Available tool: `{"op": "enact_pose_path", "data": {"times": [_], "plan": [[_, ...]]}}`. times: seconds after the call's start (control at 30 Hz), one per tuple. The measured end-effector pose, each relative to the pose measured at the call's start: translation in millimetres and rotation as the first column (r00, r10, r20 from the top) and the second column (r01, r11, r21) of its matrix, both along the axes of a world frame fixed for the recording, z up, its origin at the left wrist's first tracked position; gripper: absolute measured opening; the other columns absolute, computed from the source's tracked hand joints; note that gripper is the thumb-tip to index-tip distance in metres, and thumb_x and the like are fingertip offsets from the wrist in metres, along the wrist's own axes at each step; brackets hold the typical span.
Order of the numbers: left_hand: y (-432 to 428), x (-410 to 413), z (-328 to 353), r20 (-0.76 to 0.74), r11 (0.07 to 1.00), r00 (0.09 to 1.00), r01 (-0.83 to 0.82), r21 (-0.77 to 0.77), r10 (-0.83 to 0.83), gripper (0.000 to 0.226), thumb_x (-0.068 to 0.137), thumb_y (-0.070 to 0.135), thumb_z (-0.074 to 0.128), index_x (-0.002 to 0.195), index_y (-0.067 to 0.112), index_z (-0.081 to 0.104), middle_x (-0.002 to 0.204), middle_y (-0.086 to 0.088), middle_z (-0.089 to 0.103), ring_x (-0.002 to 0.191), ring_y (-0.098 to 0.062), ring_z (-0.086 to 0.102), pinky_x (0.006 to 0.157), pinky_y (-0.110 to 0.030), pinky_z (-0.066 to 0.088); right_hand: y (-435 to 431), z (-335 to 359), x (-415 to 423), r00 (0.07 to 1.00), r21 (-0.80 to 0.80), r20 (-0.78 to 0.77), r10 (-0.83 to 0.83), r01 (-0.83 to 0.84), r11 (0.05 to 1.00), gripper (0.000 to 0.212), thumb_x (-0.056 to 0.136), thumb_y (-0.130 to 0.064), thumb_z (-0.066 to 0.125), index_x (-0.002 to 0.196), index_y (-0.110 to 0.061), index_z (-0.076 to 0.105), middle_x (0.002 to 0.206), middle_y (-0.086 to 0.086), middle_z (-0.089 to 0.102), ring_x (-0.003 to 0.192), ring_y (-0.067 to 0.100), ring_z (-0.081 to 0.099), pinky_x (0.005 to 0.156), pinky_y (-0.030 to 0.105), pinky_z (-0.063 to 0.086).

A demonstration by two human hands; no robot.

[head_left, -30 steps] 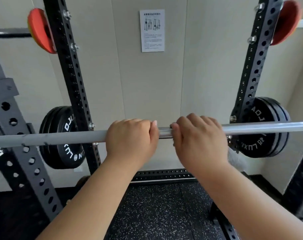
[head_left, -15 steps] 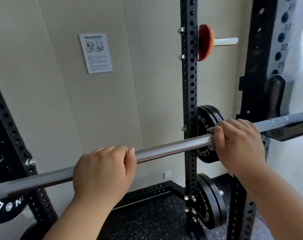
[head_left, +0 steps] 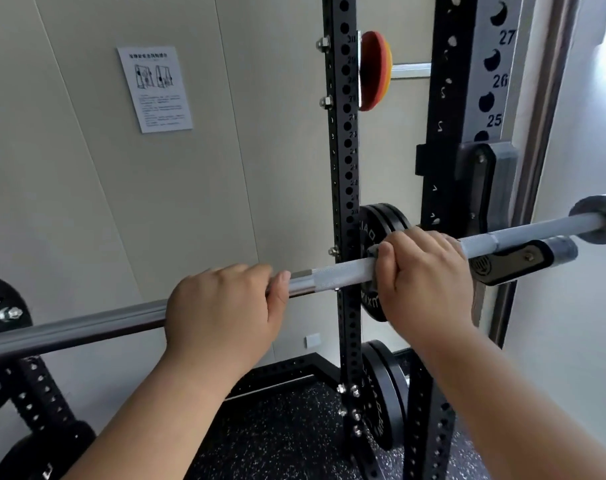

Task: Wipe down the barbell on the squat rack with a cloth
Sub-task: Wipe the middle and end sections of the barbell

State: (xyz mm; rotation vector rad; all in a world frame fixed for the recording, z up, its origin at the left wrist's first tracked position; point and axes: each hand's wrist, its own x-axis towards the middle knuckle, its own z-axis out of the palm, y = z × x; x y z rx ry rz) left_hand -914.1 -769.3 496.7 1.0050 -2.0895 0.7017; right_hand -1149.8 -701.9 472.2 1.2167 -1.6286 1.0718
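The steel barbell [head_left: 339, 275] runs from lower left up to the right and rests in the black J-hook [head_left: 513, 265] of the squat rack. My left hand [head_left: 222, 306] grips the smooth part of the bar from above. Further right, just short of the hook, my right hand [head_left: 426, 271] is wrapped over the knurled part. A small grey edge of the cloth [head_left: 372, 250] peeks out by its thumb; the rest of the cloth is hidden under the palm.
A black perforated upright [head_left: 343, 168] stands behind the bar, with black plates [head_left: 384, 223] stored beside it and more plates [head_left: 381, 393] low down. A red disc [head_left: 374, 71] sits on a high peg. An instruction sheet [head_left: 154, 88] hangs on the wall. The floor is speckled rubber [head_left: 277, 438].
My view has swung to the right end of the rack. My right hand has slid right along the bar, away from my left hand and toward the J-hook. My left hand keeps its grip.
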Motion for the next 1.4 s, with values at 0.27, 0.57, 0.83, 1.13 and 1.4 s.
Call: {"op": "enact_pose_path", "data": {"times": [0.27, 0.57, 0.83, 1.13, 1.4], "plan": [[3, -18, -1, -0.047, 0.998, 0.997, -0.066, -0.013, 0.065, 0.049, 0.1, 0.041, 0.034, 0.056, 0.023, 0.043, 0.045, 0.003, 0.041, 0.04, -0.027, 0.031, 0.049, -0.023, 0.015, 2, -11, -1, 0.954, 0.105, -0.239, 0.178, -0.157, 0.982, 0.031, 0.109, -0.035, 0.045, 0.104, -0.021, 0.073, 0.095, -0.003, 0.066, 0.086, 0.024, 0.063, 0.092, 0.041, 0.047], [5, -25, -2, -0.097, 0.993, 0.988, -0.117, -0.004, 0.116, 0.052, 0.099, 0.037, 0.035, 0.052, 0.02, 0.049, 0.044, -0.001, 0.047, 0.04, -0.025, 0.03, 0.051, -0.023, 0.017, -16, -12, 52, 0.93, 0.107, -0.191, 0.314, -0.298, 0.949, 0.027, 0.102, -0.03, 0.048, 0.103, -0.02, 0.073, 0.091, -0.001, 0.065, 0.08, 0.027, 0.058, 0.085, 0.044, 0.047], [8, -26, 9, 0.042, 0.955, 0.964, -0.266, 0.132, 0.263, 0.058, 0.102, 0.046, 0.02, 0.052, 0.02, 0.033, 0.045, 0.005, 0.037, 0.042, -0.027, 0.035, 0.048, -0.023, 0.018, -4, -8, 1, 0.987, 0.011, -0.063, 0.151, -0.15, 0.989, 0.037, 0.107, -0.033, 0.043, 0.087, -0.02, 0.071, 0.087, -0.004, 0.066, 0.082, 0.026, 0.062, 0.094, 0.041, 0.044], [-4, -28, 31, 0.123, 0.884, 0.975, -0.22, 0.413, 0.185, 0.06, 0.107, 0.048, 0.023, 0.069, 0.013, 0.052, 0.069, -0.005, 0.055, 0.062, -0.022, 0.05, 0.064, -0.035, 0.038, -4, -16, 13, 0.954, 0.121, -0.171, 0.248, -0.229, 0.966, 0.035, 0.109, -0.038, 0.042, 0.113, -0.02, 0.072, 0.105, -0.002, 0.068, 0.097, 0.028, 0.064, 0.11, 0.049, 0.041], [1, -17, 7, 0.084, 0.994, 0.991, -0.106, 0.025, 0.103, 0.053, 0.105, 0.045, 0.02, 0.072, 0.022, 0.056, 0.06, 0.003, 0.052, 0.057, -0.031, 0.053, 0.053, -0.03, 0.028, -7, -28, 50, 0.939, 0.114, -0.177, 0.296, -0.279, 0.954, 0.033, 0.106, -0.033, 0.049, 0.129, -0.021, 0.068, 0.125, 0.001, 0.066, 0.123, 0.028, 0.059, 0.121, 0.048, 0.031]]}}
